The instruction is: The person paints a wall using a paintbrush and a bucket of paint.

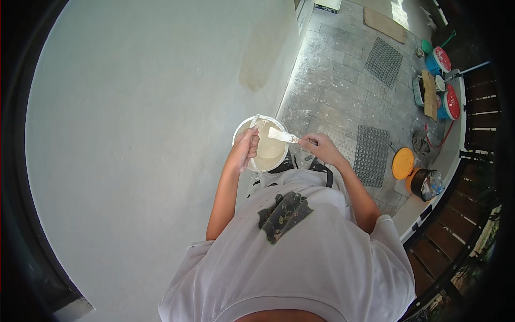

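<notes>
A white bucket (236,135) with cream-coloured paste or paint inside hangs or stands in front of my body, beside the wall; its base is hidden. My left hand (246,150) is closed in a fist at its left rim, apparently around the bucket's pale handle (255,121). From the right, my right hand (319,147) pinches the handle end of a putty knife (279,134). Its flat head, coated white, lies over the bucket's opening and points left. My dark shoes (284,163) show partly beneath the bucket.
The pale wall (134,134) fills the left, with a beige patch (260,59). Grey rubber mats (372,155) lie on the spattered tiles. To the right are red-lidded blue buckets (451,102), cardboard (429,95), an orange lid (403,163), an orange-and-black bucket (418,185) and a fence (456,212).
</notes>
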`<state>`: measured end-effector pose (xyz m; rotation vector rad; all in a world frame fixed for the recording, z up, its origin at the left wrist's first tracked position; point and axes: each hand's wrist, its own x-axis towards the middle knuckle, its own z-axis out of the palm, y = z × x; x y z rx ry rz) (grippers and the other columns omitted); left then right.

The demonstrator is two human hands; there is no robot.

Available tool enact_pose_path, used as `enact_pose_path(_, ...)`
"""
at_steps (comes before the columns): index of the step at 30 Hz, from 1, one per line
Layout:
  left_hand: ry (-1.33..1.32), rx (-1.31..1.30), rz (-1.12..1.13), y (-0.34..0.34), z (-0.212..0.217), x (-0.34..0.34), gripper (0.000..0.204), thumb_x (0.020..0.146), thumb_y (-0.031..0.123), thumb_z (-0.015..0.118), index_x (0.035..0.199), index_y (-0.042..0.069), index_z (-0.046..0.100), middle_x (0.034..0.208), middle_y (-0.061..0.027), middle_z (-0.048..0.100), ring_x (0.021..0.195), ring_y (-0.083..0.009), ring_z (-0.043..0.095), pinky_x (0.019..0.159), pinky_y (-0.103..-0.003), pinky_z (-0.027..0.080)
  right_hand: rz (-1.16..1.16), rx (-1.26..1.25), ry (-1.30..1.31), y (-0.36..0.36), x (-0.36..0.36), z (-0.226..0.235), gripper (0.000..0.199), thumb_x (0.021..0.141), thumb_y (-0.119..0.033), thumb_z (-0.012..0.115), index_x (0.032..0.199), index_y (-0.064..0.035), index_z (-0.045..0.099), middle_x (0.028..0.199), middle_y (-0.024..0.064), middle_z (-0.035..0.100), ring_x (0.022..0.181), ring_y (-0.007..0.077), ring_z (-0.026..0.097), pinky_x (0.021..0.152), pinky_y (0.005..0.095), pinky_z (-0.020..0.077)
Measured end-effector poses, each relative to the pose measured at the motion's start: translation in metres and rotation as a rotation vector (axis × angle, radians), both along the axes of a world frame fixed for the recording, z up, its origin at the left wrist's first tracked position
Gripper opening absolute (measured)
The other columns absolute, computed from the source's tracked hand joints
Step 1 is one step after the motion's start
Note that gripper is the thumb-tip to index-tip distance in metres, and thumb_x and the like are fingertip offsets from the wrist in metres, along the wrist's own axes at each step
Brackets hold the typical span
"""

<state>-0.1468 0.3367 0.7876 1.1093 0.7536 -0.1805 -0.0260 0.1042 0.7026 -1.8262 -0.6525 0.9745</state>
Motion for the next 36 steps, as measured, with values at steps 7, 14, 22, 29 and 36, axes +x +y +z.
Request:
enact_pose_path(7, 0.020, 0.000, 0.147, -0.009, -0.016, -0.001, 0.021, 0.096, 0.030, 0.046, 0.088, 0.011, 0.044, 0.059, 0.0082, 0.026, 0.045, -0.0019, 0.020, 0.039, -0.019, 0.017, -0.092, 0.162, 0.082, -0.002, 0.017, -0.004, 0.030, 0.088, -0.028, 0.061, 0.093, 0.0009, 0.066, 0.071, 0.0067, 0.058, 0.067, 0.0120, 0.052, 0.064, 0.0283, 0.0426)
enact_pose_path(14, 0.092, 0.001, 0.266, -0.013, -0.048, -0.012, 0.021, 0.096, 0.032, 0.045, 0.089, 0.011, 0.044, 0.059, 0.0080, 0.025, 0.045, -0.0023, 0.020, 0.039, -0.019, 0.018, -0.207, 0.306, 0.198, 0.022, 0.046, -0.043, 0.031, 0.089, -0.028, 0.061, 0.090, 0.0026, 0.067, 0.065, 0.0030, 0.056, 0.056, 0.0079, 0.049, 0.052, 0.0259, 0.0391)
enact_pose_path(22, 0.314, -0.048, 0.396, -0.012, -0.142, -0.022, 0.024, 0.096, 0.035, 0.045, 0.087, 0.013, 0.044, 0.058, 0.0075, 0.023, 0.044, -0.0034, 0.019, 0.039, -0.020, 0.018, -0.319, 0.176, 0.077, 0.114, 0.083, -0.162, 0.032, 0.087, -0.030, 0.061, 0.089, 0.0005, 0.068, 0.063, 0.0068, 0.057, 0.057, 0.0144, 0.051, 0.055, 0.0305, 0.0412)
enact_pose_path(29, 0.372, -0.028, 0.383, 0.012, -0.192, -0.029, 0.023, 0.097, 0.033, 0.043, 0.084, 0.014, 0.042, 0.058, 0.0070, 0.021, 0.045, -0.0040, 0.018, 0.041, -0.021, 0.019, -0.455, 0.035, 0.040, 0.189, 0.083, -0.240, 0.032, 0.086, -0.033, 0.060, 0.088, -0.0020, 0.068, 0.072, 0.0160, 0.064, 0.065, 0.0291, 0.062, 0.063, 0.0381, 0.0472)
enact_pose_path(36, 0.443, -0.053, 0.297, 0.034, -0.207, -0.032, 0.022, 0.097, 0.031, 0.043, 0.084, 0.013, 0.042, 0.057, 0.0071, 0.021, 0.046, -0.0041, 0.018, 0.041, -0.022, 0.018, -0.561, -0.104, -0.142, 0.221, 0.086, -0.265, 0.030, 0.086, -0.032, 0.060, 0.086, -0.0031, 0.069, 0.074, 0.0173, 0.065, 0.071, 0.0342, 0.064, 0.068, 0.0426, 0.0499)
